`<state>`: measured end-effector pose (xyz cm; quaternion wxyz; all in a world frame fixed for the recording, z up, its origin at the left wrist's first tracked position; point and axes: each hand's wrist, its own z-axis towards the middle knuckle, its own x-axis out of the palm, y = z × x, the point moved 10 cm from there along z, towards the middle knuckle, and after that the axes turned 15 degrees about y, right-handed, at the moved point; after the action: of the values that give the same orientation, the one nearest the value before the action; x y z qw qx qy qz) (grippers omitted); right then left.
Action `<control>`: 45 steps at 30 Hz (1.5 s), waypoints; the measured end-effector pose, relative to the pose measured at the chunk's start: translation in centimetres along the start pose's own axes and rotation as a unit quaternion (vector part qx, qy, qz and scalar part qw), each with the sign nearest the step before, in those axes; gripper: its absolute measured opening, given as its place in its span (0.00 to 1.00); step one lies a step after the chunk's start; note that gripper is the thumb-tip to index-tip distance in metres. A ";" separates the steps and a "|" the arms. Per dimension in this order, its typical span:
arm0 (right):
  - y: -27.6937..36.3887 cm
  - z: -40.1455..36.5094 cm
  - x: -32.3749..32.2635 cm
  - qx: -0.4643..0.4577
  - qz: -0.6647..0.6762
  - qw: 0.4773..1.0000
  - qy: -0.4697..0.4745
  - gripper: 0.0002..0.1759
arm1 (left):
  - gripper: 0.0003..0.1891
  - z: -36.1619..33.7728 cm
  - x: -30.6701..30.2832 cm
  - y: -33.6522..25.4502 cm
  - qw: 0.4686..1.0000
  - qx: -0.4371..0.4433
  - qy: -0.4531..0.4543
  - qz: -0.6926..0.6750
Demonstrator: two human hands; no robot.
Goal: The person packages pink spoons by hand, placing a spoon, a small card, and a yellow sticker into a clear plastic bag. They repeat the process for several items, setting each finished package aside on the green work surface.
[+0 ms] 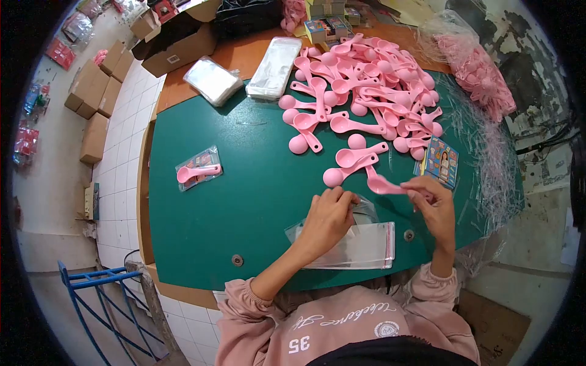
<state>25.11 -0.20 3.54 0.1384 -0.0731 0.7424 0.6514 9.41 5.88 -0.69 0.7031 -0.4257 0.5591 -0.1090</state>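
Observation:
Between the fingertips of my right hand (434,210) is the handle of a pink measuring spoon (384,185), its bowl pointing left. My left hand (329,221) is closed on the edge of a clear plastic bag (366,211). Under that hand and beside it lie more clear bags (360,247) in a loose stack. Just beyond the held spoon, a few pink spoons (353,157) rest on the green table. Printed cards (441,161) with a cartoon figure lie past my right hand.
A big heap of pink spoons (372,79) covers the far side of the table (201,244). One bagged spoon with a card (199,173) lies at left. Two bag stacks (212,80) stand behind. Plastic scraps (488,177) line the right edge; a blue trolley (104,280) stands lower left.

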 end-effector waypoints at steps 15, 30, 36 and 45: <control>-0.7 -1.7 -0.3 -0.112 0.143 0.974 -0.138 0.07 | 0.16 -0.2 -2.6 -1.3 0.992 0.011 -0.087 0.085; -1.1 -3.1 0.4 -0.109 -0.094 0.949 -0.281 0.14 | 0.06 0.9 -1.2 2.0 0.981 -0.062 0.107 -0.150; -0.6 -2.6 0.2 -0.076 -0.069 0.958 -0.269 0.10 | 0.16 0.6 -3.0 3.3 0.921 -0.027 -0.009 -0.390; 2.2 -2.5 -0.4 -0.170 0.066 0.936 -0.301 0.08 | 0.19 0.5 -1.3 3.3 0.849 -0.071 0.045 -0.522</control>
<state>24.59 -2.39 6.02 0.2976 0.1532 0.5471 0.7673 8.31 8.98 -2.20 0.4842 -0.6981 0.2916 -0.4395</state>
